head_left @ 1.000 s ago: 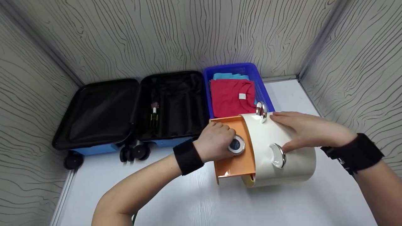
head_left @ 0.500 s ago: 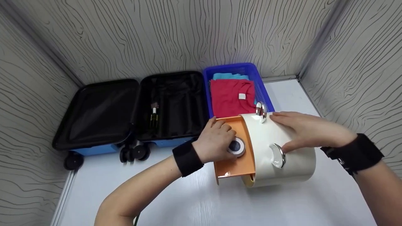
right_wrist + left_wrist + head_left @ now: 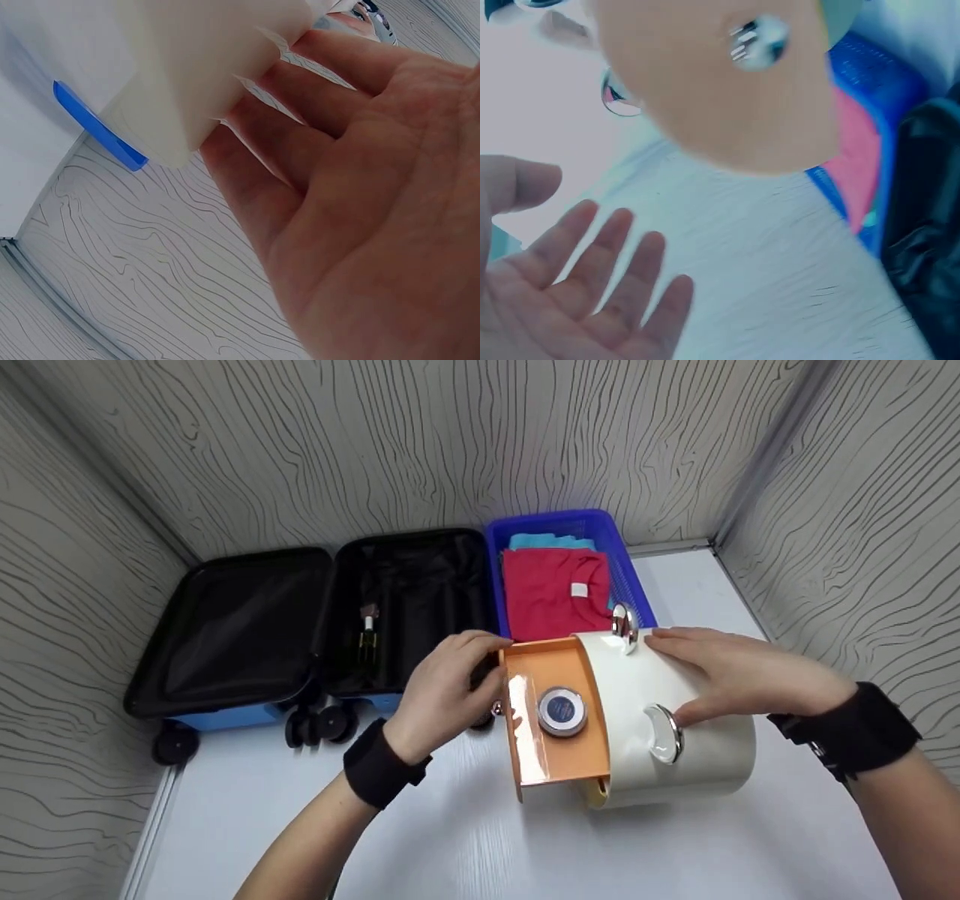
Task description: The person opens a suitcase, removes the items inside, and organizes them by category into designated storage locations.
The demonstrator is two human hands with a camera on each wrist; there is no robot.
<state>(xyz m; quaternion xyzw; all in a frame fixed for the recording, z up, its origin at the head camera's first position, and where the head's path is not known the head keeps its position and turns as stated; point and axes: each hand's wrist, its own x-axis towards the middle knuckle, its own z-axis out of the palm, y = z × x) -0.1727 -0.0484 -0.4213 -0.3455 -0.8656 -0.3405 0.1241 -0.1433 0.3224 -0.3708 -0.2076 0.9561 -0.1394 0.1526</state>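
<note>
A cream cabinet [image 3: 709, 757] with shiny silver ear-like parts [image 3: 665, 733] lies on the white surface. Its orange drawer [image 3: 536, 754] is pulled out to the left. Inside the drawer sits a small round tin [image 3: 562, 711] with a dark label. My left hand [image 3: 442, 690] is at the drawer's left end, near the silver knob [image 3: 497, 707]. In the left wrist view that hand [image 3: 577, 300] has relaxed, spread fingers, apart from the orange drawer front [image 3: 705, 112]. My right hand [image 3: 739, 671] rests on the cabinet with fingers extended, fingertips touching it in the right wrist view.
An opened black-lined suitcase [image 3: 232, 630] with blue shell lies at the back left. A small bottle [image 3: 367, 643] with a white cap is in its right half. Beside it, a blue basket [image 3: 628, 574] holds folded red cloth [image 3: 551, 600] and light-blue cloth. Patterned walls surround the surface.
My left hand has let go of the round tin, leaving it in the drawer, and has moved left to the drawer's front end. My right hand stays on the cabinet.
</note>
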